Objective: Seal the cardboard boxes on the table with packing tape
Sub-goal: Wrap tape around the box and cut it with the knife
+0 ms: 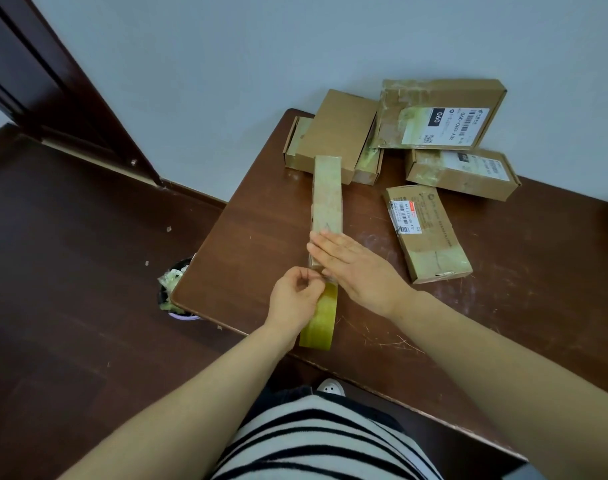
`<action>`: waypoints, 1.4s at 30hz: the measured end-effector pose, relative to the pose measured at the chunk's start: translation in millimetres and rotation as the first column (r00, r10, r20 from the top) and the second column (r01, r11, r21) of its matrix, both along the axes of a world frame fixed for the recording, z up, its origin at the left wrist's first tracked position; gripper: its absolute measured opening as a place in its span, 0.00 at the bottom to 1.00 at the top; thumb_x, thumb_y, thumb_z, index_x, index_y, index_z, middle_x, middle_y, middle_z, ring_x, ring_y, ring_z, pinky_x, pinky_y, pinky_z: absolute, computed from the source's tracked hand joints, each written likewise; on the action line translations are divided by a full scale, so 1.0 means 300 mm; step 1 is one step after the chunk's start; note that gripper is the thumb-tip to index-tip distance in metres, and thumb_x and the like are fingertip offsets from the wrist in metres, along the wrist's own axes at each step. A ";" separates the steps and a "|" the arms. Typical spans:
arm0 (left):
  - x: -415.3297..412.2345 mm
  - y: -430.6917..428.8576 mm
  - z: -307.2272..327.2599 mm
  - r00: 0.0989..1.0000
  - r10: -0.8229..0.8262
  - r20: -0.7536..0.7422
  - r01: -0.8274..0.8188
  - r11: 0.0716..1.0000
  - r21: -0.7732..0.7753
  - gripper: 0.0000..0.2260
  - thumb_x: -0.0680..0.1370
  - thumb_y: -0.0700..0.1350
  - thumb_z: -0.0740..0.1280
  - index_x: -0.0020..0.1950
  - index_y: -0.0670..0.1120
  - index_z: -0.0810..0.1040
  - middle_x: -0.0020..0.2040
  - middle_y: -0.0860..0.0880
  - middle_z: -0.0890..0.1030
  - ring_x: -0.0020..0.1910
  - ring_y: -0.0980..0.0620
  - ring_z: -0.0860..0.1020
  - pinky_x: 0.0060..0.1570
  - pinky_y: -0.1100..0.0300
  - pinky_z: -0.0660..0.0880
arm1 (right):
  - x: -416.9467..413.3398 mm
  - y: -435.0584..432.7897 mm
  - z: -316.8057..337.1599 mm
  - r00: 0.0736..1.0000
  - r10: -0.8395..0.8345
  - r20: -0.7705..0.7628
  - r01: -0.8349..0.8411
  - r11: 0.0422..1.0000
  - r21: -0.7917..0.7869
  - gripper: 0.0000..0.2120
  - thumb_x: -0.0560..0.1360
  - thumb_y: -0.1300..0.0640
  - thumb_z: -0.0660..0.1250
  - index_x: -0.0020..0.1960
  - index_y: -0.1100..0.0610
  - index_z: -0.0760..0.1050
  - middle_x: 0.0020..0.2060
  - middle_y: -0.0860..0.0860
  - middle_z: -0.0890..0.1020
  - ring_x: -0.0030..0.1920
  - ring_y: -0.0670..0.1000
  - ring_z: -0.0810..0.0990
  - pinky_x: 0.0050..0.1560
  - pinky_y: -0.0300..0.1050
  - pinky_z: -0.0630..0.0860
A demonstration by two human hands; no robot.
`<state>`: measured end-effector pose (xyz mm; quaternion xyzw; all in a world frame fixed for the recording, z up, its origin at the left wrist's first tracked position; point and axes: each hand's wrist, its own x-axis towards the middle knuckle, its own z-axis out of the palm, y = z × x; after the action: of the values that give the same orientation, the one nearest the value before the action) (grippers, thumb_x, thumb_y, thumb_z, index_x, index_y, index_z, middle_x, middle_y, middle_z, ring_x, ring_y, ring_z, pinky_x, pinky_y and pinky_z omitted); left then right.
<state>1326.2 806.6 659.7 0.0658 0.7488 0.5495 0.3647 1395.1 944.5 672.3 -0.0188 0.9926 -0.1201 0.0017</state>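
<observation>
While the right hand (359,268) lay flat on the near end of a long, narrow brown cardboard box (326,195), its fingers straight and pressed together, the left hand (295,297) worked just beside it. Its fingers were curled, thumb and forefinger pinching the strip at the box's near corner. From that pinch a roll of yellowish, translucent packing tape (321,320) ran down toward the near edge of the dark brown wooden table (261,244) - whether the roll rested on the wood or hung from the strip I could not tell.

That narrow box stood on its long edge in the middle of the table, pointing away toward the pale wall. Behind it sat a small stack of plain brown cartons (333,136). To their right a wide flat carton with a white shipping label (437,114) lay propped on a smaller labelled carton (463,174). Nearer, well apart from the hands, lay a flat carton with a red-and-white barcode sticker (428,233), glossy tape already across it.

On the dark floor, tucked against the table's left corner, stood a small round bin full of crumpled tape scraps (174,289).
</observation>
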 end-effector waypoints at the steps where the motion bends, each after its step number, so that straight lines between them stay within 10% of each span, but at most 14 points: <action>1: -0.007 0.001 -0.001 0.999 -0.020 -0.032 0.020 1.000 -0.012 0.05 0.76 0.43 0.67 0.40 0.48 0.77 0.40 0.51 0.80 0.39 0.54 0.75 0.43 0.59 0.73 | -0.002 -0.002 -0.003 1.000 -0.006 -0.008 0.006 1.000 -0.006 0.22 0.83 0.58 0.54 0.76 0.59 0.56 0.76 0.54 0.56 0.76 0.50 0.46 0.76 0.44 0.44; 6: -0.017 -0.031 -0.016 0.967 -0.166 -0.192 0.127 0.971 -0.205 0.07 0.74 0.42 0.68 0.37 0.52 0.75 0.36 0.56 0.77 0.32 0.56 0.72 0.37 0.60 0.68 | 0.002 0.004 0.001 0.999 -0.015 -0.029 0.014 1.000 -0.016 0.22 0.82 0.59 0.56 0.75 0.59 0.58 0.75 0.54 0.58 0.76 0.52 0.51 0.76 0.44 0.46; 14: -0.064 -0.079 0.021 0.993 -0.024 -0.119 0.010 0.993 -0.116 0.07 0.75 0.41 0.67 0.38 0.50 0.78 0.35 0.54 0.78 0.33 0.58 0.74 0.36 0.64 0.72 | -0.022 -0.052 -0.021 0.932 -0.095 -0.350 0.124 0.990 0.061 0.19 0.76 0.55 0.62 0.60 0.65 0.78 0.60 0.59 0.79 0.61 0.59 0.78 0.59 0.58 0.76; 20: -0.064 -0.112 0.068 0.998 0.059 -0.038 -0.057 0.997 0.042 0.08 0.76 0.39 0.67 0.38 0.49 0.78 0.31 0.58 0.78 0.27 0.64 0.72 0.29 0.72 0.70 | -0.008 -0.056 -0.048 0.953 -0.090 -0.288 0.095 0.995 0.005 0.24 0.72 0.66 0.71 0.67 0.67 0.71 0.67 0.61 0.73 0.68 0.62 0.70 0.69 0.59 0.65; 24: -0.062 -0.134 0.138 0.998 0.006 -0.068 0.004 0.988 0.155 0.08 0.76 0.40 0.68 0.38 0.50 0.77 0.30 0.58 0.76 0.29 0.63 0.71 0.30 0.72 0.68 | 0.020 -0.062 0.036 0.967 -0.191 -0.167 0.127 0.935 -0.330 0.30 0.71 0.70 0.64 0.73 0.63 0.64 0.73 0.58 0.64 0.75 0.56 0.59 0.76 0.51 0.55; 29: -0.047 -0.113 0.236 0.990 -0.083 -0.116 0.109 0.965 0.240 0.07 0.77 0.40 0.68 0.40 0.49 0.77 0.37 0.44 0.72 0.36 0.52 0.69 0.35 0.63 0.67 | 0.060 -0.159 0.179 0.787 -0.610 -0.097 0.296 0.510 -0.807 0.10 0.70 0.54 0.72 0.51 0.48 0.80 0.50 0.43 0.79 0.53 0.38 0.77 0.54 0.30 0.70; 37: 0.007 -0.023 0.315 0.959 -0.278 -0.059 0.280 0.892 0.354 0.07 0.76 0.36 0.67 0.50 0.47 0.78 0.35 0.44 0.73 0.37 0.49 0.72 0.40 0.59 0.72 | 0.155 -0.197 0.240 0.556 -0.783 -0.278 0.475 0.574 -0.667 0.04 0.75 0.57 0.66 0.45 0.57 0.80 0.43 0.46 0.81 0.46 0.43 0.78 0.48 0.34 0.74; 42: 0.024 0.038 0.325 0.900 -0.431 -0.061 0.426 0.844 0.326 0.07 0.77 0.38 0.67 0.51 0.48 0.76 0.38 0.41 0.76 0.37 0.49 0.74 0.38 0.58 0.71 | 0.203 -0.202 0.250 0.380 -0.894 -0.237 0.520 0.418 -0.745 0.04 0.75 0.54 0.67 0.46 0.51 0.80 0.40 0.41 0.81 0.44 0.43 0.80 0.47 0.42 0.77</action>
<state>1333.3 818.1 757.1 0.2875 0.6093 0.5725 0.4673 1456.1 884.1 747.3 0.3972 0.7465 -0.3765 -0.3783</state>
